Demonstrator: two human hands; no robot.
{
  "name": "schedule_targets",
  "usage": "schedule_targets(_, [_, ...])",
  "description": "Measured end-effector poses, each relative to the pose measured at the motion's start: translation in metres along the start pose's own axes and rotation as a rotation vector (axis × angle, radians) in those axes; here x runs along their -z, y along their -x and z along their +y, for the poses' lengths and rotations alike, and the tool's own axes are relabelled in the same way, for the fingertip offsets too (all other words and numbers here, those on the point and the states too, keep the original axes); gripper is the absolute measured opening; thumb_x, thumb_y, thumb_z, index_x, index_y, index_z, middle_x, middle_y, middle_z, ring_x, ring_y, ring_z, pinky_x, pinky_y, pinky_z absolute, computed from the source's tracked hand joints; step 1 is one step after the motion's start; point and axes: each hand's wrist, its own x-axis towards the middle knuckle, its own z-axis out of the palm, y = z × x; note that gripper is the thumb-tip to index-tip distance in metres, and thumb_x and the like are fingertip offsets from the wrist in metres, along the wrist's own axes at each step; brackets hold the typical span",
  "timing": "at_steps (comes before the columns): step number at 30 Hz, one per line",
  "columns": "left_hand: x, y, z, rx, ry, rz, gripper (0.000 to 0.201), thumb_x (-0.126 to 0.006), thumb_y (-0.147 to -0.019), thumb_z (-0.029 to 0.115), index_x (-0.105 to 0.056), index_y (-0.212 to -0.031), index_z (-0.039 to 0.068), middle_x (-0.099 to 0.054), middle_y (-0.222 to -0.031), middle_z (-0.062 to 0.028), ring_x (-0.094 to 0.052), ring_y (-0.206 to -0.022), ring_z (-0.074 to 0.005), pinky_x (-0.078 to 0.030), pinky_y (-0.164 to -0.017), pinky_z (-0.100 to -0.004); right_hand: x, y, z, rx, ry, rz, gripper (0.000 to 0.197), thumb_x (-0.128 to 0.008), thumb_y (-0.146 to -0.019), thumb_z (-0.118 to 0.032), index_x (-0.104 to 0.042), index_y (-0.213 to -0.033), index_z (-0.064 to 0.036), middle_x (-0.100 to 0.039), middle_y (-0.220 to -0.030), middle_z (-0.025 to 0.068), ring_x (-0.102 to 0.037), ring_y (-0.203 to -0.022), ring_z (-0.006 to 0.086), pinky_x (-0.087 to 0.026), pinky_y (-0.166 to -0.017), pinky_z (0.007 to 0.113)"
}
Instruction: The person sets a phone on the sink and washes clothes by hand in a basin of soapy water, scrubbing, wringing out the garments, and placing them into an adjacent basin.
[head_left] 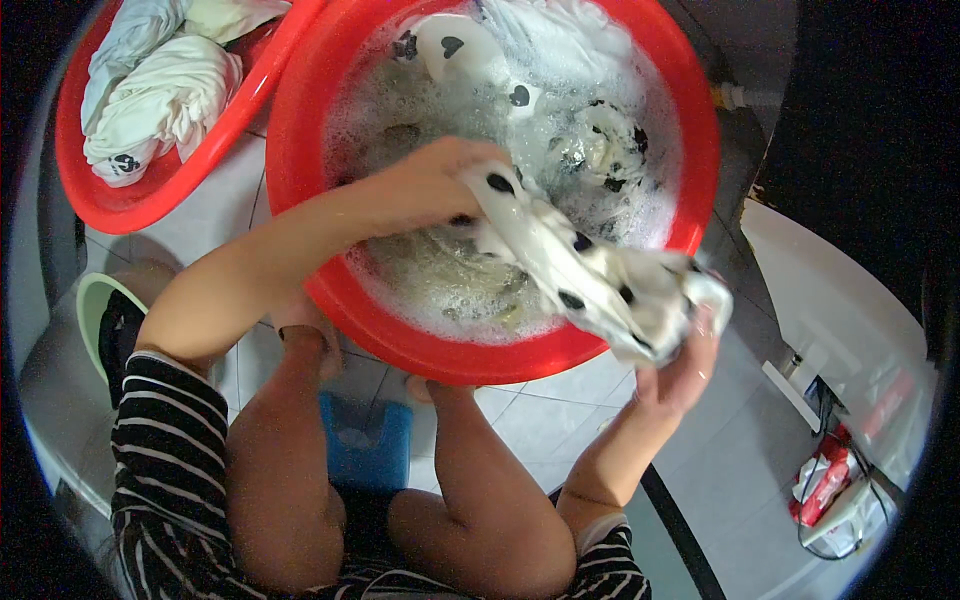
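Observation:
A wet white cloth with black spots (555, 265) stretches between my two hands over a large red basin (295, 150). My left hand (455, 180) is closed on its upper left end, above the middle of the water. At the basin's lower right rim, my right hand (685, 365) grips the bunched other end, its fingers partly hidden by the fabric. Sudsy water fills the basin. In it float a white garment with black hearts (465, 50), a black-and-white patterned bundle (610, 145) and plain white fabric (565, 35) at the far side.
A second red basin (130, 212) at the far left holds several light garments (165, 95). Beside my left elbow stands a pale green tub (95, 310) with dark cloth. A blue stool (370, 445) is between my legs. At the right lie a red-and-white package (825, 480) and a dark cable.

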Motion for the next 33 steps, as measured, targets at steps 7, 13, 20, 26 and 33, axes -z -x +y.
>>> schedule_targets(7, [-0.009,-0.003,-0.027,-0.284,-1.116,0.122,0.051,-0.067,-0.075,0.026,-0.051,-0.122,0.014,-0.055,-0.111,-0.0169,-0.054,-0.108,-0.0289,-0.045,-0.092,-0.0422,-0.082,-0.017,0.095,-0.061,0.423,-0.280,0.055,-0.057,-0.087,-0.015,-0.037,-0.137,-0.0082,-0.049,-0.128,0.0183,-0.048,-0.118,0.0293,-0.038,-0.098,0.039])
schedule_targets(13, [0.001,-0.057,-0.052,0.037,-1.378,-0.106,0.048,-0.060,-0.079,0.041,-0.055,-0.116,0.010,-0.056,-0.111,-0.0173,-0.056,-0.104,-0.0314,-0.047,-0.084,-0.0464,-0.111,-0.036,0.128,0.024,0.932,-0.338,0.046,-0.059,-0.084,-0.022,-0.049,-0.126,-0.0042,-0.059,-0.103,0.0221,-0.054,-0.097,0.0389,-0.043,-0.083,0.045])
schedule_targets(20, [0.015,-0.058,-0.078,-0.059,-1.284,-0.069,0.033,-0.057,-0.082,0.031,-0.060,-0.108,0.011,-0.060,-0.106,-0.0167,-0.060,-0.089,-0.0320,-0.050,-0.075,-0.0420,-0.114,-0.043,0.182,0.078,0.866,-0.228,0.037,-0.048,-0.092,-0.025,-0.053,-0.119,0.0003,-0.058,-0.111,0.0198,-0.054,-0.100,0.0372,-0.041,-0.087,0.046])
schedule_targets(26, [-0.044,-0.038,-0.074,-0.310,-0.445,0.298,0.036,-0.064,-0.077,0.025,-0.061,-0.107,0.006,-0.062,-0.100,-0.0165,-0.060,-0.082,-0.0356,-0.049,-0.076,-0.0405,-0.139,-0.055,0.133,-0.552,-0.660,0.084,0.038,-0.052,-0.090,-0.035,-0.054,-0.116,-0.0074,-0.058,-0.108,0.0107,-0.056,-0.095,0.0258,-0.047,-0.085,0.038])
schedule_targets(33, [-0.064,-0.017,0.001,-0.547,-0.884,0.014,0.021,-0.062,-0.077,0.030,-0.063,-0.086,0.011,-0.063,-0.081,-0.0080,-0.062,-0.075,-0.0309,-0.048,-0.063,-0.0421,-0.115,-0.013,0.081,-0.799,-0.869,0.140,0.038,-0.045,-0.094,-0.035,-0.054,-0.113,-0.0034,-0.060,-0.107,0.0102,-0.057,-0.099,0.0235,-0.048,-0.085,0.038])
